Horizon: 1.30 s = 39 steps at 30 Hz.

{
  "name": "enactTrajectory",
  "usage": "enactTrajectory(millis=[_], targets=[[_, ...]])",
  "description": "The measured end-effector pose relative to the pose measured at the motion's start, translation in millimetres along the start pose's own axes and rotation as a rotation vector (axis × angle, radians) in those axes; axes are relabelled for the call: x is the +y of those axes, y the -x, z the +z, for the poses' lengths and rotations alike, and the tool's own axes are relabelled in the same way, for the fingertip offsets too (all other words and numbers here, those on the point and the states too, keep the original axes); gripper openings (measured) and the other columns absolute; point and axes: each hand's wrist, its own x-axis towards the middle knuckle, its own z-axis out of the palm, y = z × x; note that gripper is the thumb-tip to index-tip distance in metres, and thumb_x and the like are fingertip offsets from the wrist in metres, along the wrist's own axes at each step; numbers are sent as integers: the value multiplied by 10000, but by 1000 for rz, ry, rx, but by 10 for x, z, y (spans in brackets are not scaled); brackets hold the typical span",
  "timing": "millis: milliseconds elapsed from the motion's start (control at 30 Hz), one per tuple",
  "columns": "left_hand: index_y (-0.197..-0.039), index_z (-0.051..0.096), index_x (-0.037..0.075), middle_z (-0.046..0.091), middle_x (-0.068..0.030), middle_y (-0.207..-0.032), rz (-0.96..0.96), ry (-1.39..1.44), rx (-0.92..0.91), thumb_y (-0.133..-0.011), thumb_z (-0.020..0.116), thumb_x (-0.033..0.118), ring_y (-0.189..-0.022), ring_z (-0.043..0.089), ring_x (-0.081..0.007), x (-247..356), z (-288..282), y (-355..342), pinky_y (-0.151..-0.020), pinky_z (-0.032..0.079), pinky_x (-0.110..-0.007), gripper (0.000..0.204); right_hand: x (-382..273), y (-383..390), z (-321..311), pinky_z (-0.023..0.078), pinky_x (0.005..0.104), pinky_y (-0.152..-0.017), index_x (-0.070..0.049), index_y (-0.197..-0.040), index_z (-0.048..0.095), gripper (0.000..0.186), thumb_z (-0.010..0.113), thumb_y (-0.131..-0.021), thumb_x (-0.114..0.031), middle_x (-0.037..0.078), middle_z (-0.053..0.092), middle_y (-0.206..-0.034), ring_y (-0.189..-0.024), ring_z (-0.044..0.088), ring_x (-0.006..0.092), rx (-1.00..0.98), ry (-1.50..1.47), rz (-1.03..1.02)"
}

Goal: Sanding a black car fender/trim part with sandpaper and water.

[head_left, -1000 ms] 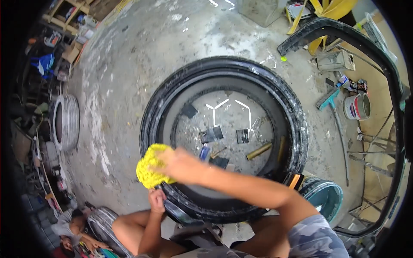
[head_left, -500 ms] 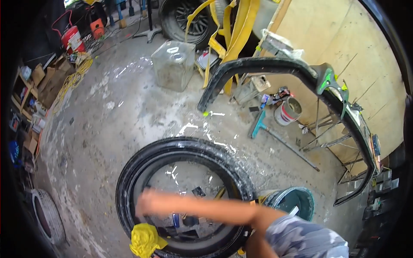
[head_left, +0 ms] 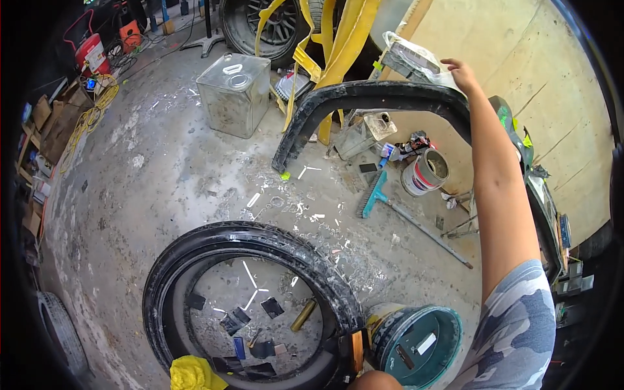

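Observation:
My right arm stretches up along the right side, and my right hand (head_left: 463, 75) is at the edge of crumpled white plastic film (head_left: 443, 79) wrapped round a grey block (head_left: 411, 60). Its fingers point left, partly spread, and nothing shows between them. Just below the hand runs a long black curved trim piece (head_left: 383, 92), shaped like a wheel-arch flare, which the forearm partly covers. My left hand is out of sight. A bunched yellow cloth (head_left: 194, 374) lies over the near left side of a black tyre (head_left: 170, 260) on the floor.
Inside the tyre lie dark scraps and a brass-coloured tube (head_left: 303, 315). Beside it stands a teal bucket (head_left: 448, 325) holding water. A teal brush (head_left: 376, 195), an open paint can (head_left: 426, 173), a square metal tin (head_left: 234, 97) and a red fire extinguisher (head_left: 93, 53) stand or lie farther off.
My right hand has swung from over the tyre up and right to the plastic-wrapped block. The view has shifted, so the tyre's inside shows uncovered.

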Motion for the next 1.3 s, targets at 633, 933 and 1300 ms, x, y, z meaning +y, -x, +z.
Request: enactTrajectory(millis=[633,933,1300], targets=[[-915,602,-27,563,-74,-713,-133,-153,-103,-1000,464,404,-656,483,-174,816,-868,-107,-611,432,-338,461,-116,-117,366,471,416,-992,-253,-1319,614,503,498,-863,-74,232,628,-1226,-1144,600,387,-282,509,-25],[-1049,638,-15,643,-126,-858,-90,-33,-29,-1006,493,351,-770,542,-176,615,-864,-124,-710,462,-359,396,-120,-62,155,462,443,-1015,-230,-1317,611,499,500,-843,-120,183,627,-1257,-1173,591,357,250,296,54],[-922,567,44,576,-96,-848,-147,187,-5,-1007,495,332,-743,500,-168,792,-848,-133,-711,430,-348,309,-506,777,4,501,363,-820,-85,-1101,692,293,475,-904,-87,202,684,-975,-902,652,258,511,283,-377]])
